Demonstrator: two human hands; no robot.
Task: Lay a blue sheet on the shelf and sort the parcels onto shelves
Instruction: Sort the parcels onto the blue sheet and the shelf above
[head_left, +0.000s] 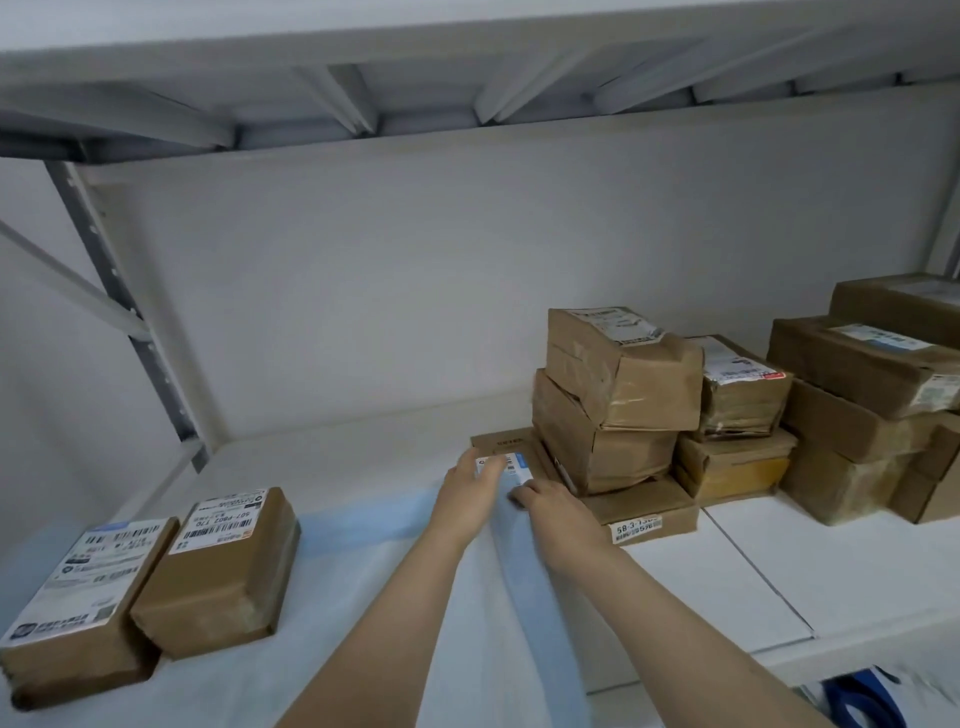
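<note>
A pale blue sheet (395, 587) covers the left half of the white shelf (737, 587); its right edge forms a fold (535, 566). Two brown parcels (223, 566) with white labels lie on it at the left. A flat brown box (639, 506) at the sheet's right edge carries a stack of two wrapped parcels (608, 395). My left hand (467, 493) rests on the box's near left corner by its white label (506, 467). My right hand (558, 512) lies on the box's front left edge, fingers flat. Whether either hand grips the box is unclear.
More brown parcels (862, 410) are stacked along the right of the shelf against the white wall. A grey upright post (135, 322) stands at the left. The upper shelf's underside (363, 104) hangs overhead. Something blue (857, 699) shows below the shelf edge at lower right.
</note>
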